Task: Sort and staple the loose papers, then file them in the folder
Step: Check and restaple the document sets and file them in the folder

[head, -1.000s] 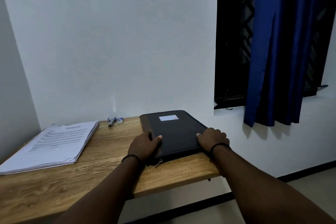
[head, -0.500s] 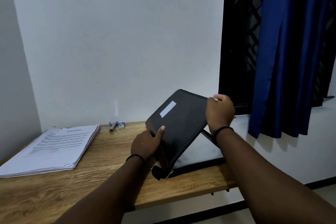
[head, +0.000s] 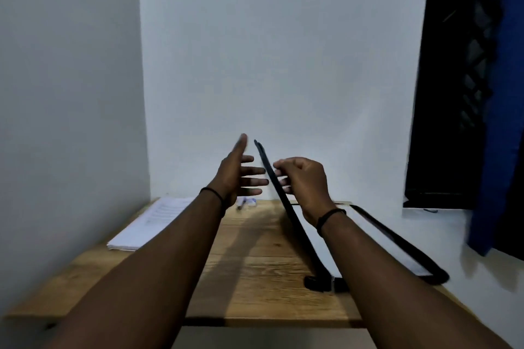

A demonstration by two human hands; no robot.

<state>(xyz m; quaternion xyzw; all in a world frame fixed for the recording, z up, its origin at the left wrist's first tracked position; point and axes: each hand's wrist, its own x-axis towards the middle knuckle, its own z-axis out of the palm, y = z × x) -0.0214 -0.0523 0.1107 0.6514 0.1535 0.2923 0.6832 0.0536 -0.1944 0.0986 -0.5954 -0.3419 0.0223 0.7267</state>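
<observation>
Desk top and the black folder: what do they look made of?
Desk top: wood or wood-look laminate, matte, with visible brown grain lines; which one I cannot tell. Folder: black, dull and non-reflective, probably fabric or faux leather over a stiff board, since the raised cover stays straight. Motion blur hides the texture.

The scene is dim, with a cool bluish-grey cast over the walls (head: 255,51). The window (head: 459,79) at the right is black and gives no light. Light seems to fall from above and behind, since the arms throw a soft shadow across the desk (head: 255,263). No glare shows anywhere. Motion blur softens the left hand (head: 238,176), the right hand (head: 303,178) and the folder (head: 283,207) cover's edge. The papers (head: 150,224) are smeared and unreadable, and the curtain (head: 499,122) is blurred too. Wide-angle stretch tilts the wall corner and window frame and enlarges the forearms near the lower edge.
</observation>
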